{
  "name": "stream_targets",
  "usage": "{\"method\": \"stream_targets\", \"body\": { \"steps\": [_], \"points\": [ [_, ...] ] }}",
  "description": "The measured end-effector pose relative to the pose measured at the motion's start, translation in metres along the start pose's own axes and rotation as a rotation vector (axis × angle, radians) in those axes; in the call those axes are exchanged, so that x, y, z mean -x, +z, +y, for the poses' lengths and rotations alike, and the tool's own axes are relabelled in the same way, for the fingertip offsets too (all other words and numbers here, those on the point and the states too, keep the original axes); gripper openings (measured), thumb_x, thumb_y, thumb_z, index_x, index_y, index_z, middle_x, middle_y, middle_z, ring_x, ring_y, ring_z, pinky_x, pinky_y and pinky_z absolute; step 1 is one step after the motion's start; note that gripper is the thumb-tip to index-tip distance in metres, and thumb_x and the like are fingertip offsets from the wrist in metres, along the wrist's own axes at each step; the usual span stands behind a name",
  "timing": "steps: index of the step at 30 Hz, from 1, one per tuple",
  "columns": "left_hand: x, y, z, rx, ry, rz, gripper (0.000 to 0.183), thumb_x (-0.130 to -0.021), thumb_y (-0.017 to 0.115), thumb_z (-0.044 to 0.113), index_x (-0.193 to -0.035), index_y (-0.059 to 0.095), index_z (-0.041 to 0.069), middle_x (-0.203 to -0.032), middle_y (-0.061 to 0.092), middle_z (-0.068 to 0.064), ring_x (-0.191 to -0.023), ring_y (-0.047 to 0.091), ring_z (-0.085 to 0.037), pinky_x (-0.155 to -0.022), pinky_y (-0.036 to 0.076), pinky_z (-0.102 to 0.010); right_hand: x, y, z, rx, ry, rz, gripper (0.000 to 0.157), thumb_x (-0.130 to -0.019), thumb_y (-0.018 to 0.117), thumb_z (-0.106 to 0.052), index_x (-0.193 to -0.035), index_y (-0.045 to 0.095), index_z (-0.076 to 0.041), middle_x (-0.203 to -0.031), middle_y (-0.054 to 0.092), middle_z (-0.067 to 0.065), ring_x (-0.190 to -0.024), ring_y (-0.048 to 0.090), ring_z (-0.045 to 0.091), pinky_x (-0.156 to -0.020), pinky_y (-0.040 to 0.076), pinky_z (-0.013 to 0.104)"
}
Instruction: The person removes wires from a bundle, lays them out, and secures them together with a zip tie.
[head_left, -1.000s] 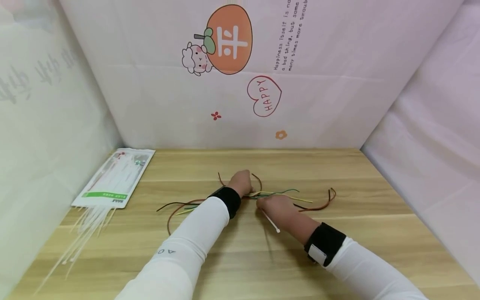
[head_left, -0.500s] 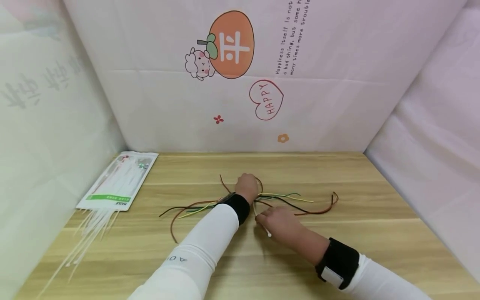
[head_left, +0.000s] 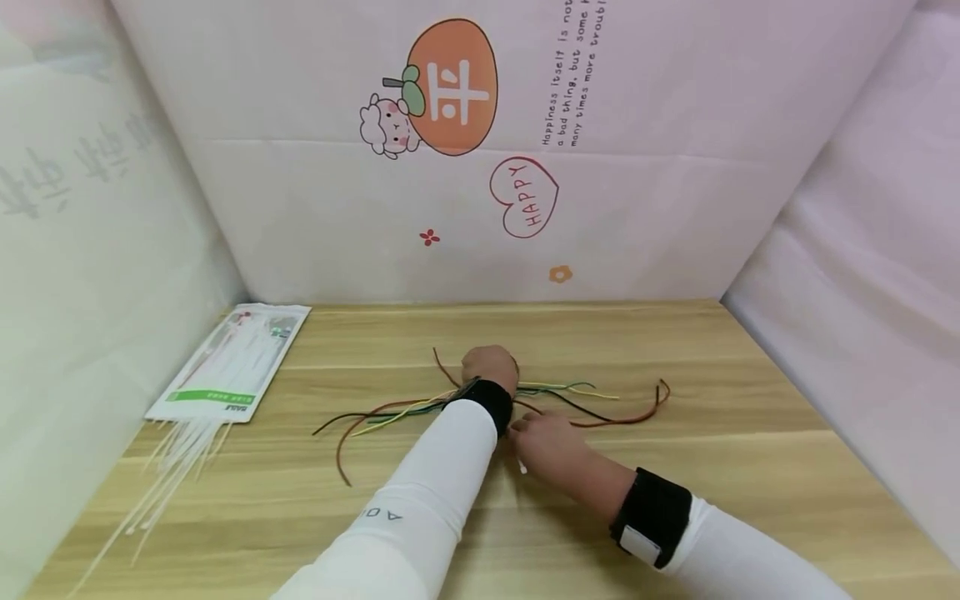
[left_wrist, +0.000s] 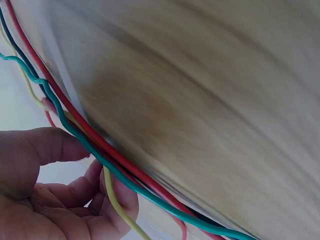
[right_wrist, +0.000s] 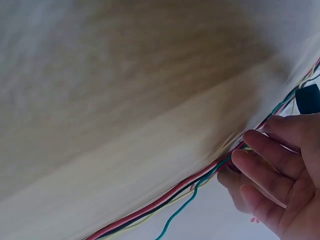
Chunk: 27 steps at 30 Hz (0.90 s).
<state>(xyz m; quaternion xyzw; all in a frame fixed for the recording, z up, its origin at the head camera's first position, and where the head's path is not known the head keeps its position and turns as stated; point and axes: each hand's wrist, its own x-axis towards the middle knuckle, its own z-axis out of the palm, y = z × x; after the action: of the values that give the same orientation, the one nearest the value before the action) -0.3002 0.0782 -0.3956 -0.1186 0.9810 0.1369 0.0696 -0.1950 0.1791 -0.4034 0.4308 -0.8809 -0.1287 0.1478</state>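
Red, black, green and yellow wires (head_left: 341, 450) stretch across the wooden table in a loose bundle. My left hand (head_left: 490, 367) covers the bundle's middle; in the left wrist view its thumb and curled fingers hold the wires, with the green wire (left_wrist: 117, 174) and red wire (left_wrist: 150, 181) crossing in front. A white cable tie (left_wrist: 62, 70) comes up to the bundle there. My right hand (head_left: 555, 450), just nearer me and to the right, pinches the tie between thumb and forefinger in the right wrist view. The tie's end (head_left: 522, 468) sticks out below that hand.
A white packet (head_left: 236, 358) with a green stripe lies at the table's left, several white cable ties (head_left: 168, 475) fanning out of it. Printed white sheets (head_left: 637, 217) enclose the table (head_left: 750, 392) at back and sides. Wire ends (head_left: 652, 412) spread to the right.
My left hand has shifted slightly and its forearm has swung right. The right hand has come a little nearer me, and the tie's end shows less, now pointing down beside the left wrist.
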Motion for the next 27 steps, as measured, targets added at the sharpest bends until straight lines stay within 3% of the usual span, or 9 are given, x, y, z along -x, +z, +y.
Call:
{"method": "stream_targets", "body": {
  "steps": [3,6,11,14,18,20,22,24,27],
  "points": [
    [-0.004,-0.002,0.001,0.011,-0.036,-0.026,0.027,-0.096,0.054,0.021,-0.104,0.071,0.002,-0.102,0.068,-0.016,-0.086,0.061,-0.023,-0.063,0.05,-0.034,-0.003,-0.002,-0.003,0.083,-0.019,-0.024,0.012,-0.071,0.076,-0.024,-0.069,0.064,-0.021,-0.071,0.058,-0.009,-0.066,0.053,0.01,-0.053,0.036,0.021],
    [-0.007,-0.003,-0.003,0.094,-0.057,-0.034,0.023,-0.093,0.06,0.022,-0.1,0.072,0.003,-0.1,0.07,-0.012,-0.083,0.065,-0.021,-0.064,0.053,-0.035,-0.004,-0.003,-0.005,0.088,-0.016,-0.042,0.01,-0.074,0.075,-0.026,-0.072,0.066,-0.021,-0.072,0.059,-0.008,-0.066,0.052,0.01,-0.054,0.035,0.021],
    [-0.013,-0.005,-0.013,0.212,0.036,-0.009,0.018,-0.093,0.059,0.014,-0.087,0.071,0.002,-0.093,0.07,-0.01,-0.077,0.065,-0.018,-0.063,0.053,-0.033,0.002,-0.001,-0.001,0.004,0.047,0.043,0.011,-0.078,0.076,-0.024,-0.084,0.069,-0.02,-0.076,0.063,-0.006,-0.073,0.06,0.012,-0.058,0.043,0.022],
    [-0.073,0.04,-0.025,0.185,0.134,0.038,0.025,-0.087,0.056,0.011,-0.064,0.065,0.007,-0.077,0.065,-0.006,-0.064,0.058,-0.016,-0.055,0.048,-0.029,0.006,0.001,0.003,-0.049,0.043,0.148,0.008,-0.083,0.073,-0.023,-0.082,0.066,-0.018,-0.075,0.064,-0.005,-0.079,0.064,0.014,-0.064,0.05,0.026],
    [-0.176,0.115,-0.044,0.193,0.203,0.077,0.023,-0.07,0.064,0.014,-0.048,0.06,0.013,-0.066,0.061,-0.004,-0.062,0.054,-0.015,-0.056,0.049,-0.027,0.007,-0.001,0.011,-0.11,0.036,0.217,0.007,-0.084,0.072,-0.014,-0.09,0.069,-0.013,-0.086,0.068,-0.001,-0.092,0.067,0.021,-0.072,0.054,0.032],
    [-0.189,0.119,-0.049,0.268,0.19,0.027,0.021,-0.073,0.066,0.016,-0.052,0.066,0.011,-0.07,0.064,-0.006,-0.069,0.057,-0.016,-0.064,0.051,-0.028,0.008,-0.004,0.014,-0.14,0.039,0.249,0.016,-0.081,0.074,-0.01,-0.096,0.071,-0.013,-0.092,0.07,0.0,-0.091,0.067,0.021,-0.069,0.054,0.032],
    [-0.18,0.11,-0.053,0.36,0.197,0.008,0.023,-0.078,0.063,0.014,-0.056,0.067,0.009,-0.071,0.065,-0.008,-0.069,0.058,-0.018,-0.064,0.051,-0.029,0.011,-0.007,0.015,-0.179,0.03,0.31,0.018,-0.078,0.077,-0.009,-0.094,0.071,-0.013,-0.091,0.071,-0.001,-0.086,0.067,0.018,-0.067,0.054,0.031],
    [-0.144,0.081,-0.054,0.519,0.18,-0.072,0.021,-0.086,0.06,0.011,-0.068,0.069,0.005,-0.077,0.066,-0.011,-0.072,0.058,-0.022,-0.066,0.05,-0.033,0.014,-0.009,0.014,-0.228,0.005,0.391,0.017,-0.076,0.08,-0.011,-0.091,0.072,-0.013,-0.087,0.071,-0.002,-0.078,0.067,0.015,-0.063,0.053,0.029],
    [-0.079,0.037,-0.053,0.709,0.199,-0.077,0.017,-0.09,0.051,0.002,-0.082,0.066,0.001,-0.081,0.066,-0.013,-0.072,0.059,-0.024,-0.062,0.046,-0.033,0.017,-0.01,0.013,-0.301,0.008,0.456,0.016,-0.075,0.08,-0.011,-0.088,0.071,-0.012,-0.086,0.07,-0.003,-0.075,0.066,0.013,-0.062,0.053,0.028]
  ]
}}
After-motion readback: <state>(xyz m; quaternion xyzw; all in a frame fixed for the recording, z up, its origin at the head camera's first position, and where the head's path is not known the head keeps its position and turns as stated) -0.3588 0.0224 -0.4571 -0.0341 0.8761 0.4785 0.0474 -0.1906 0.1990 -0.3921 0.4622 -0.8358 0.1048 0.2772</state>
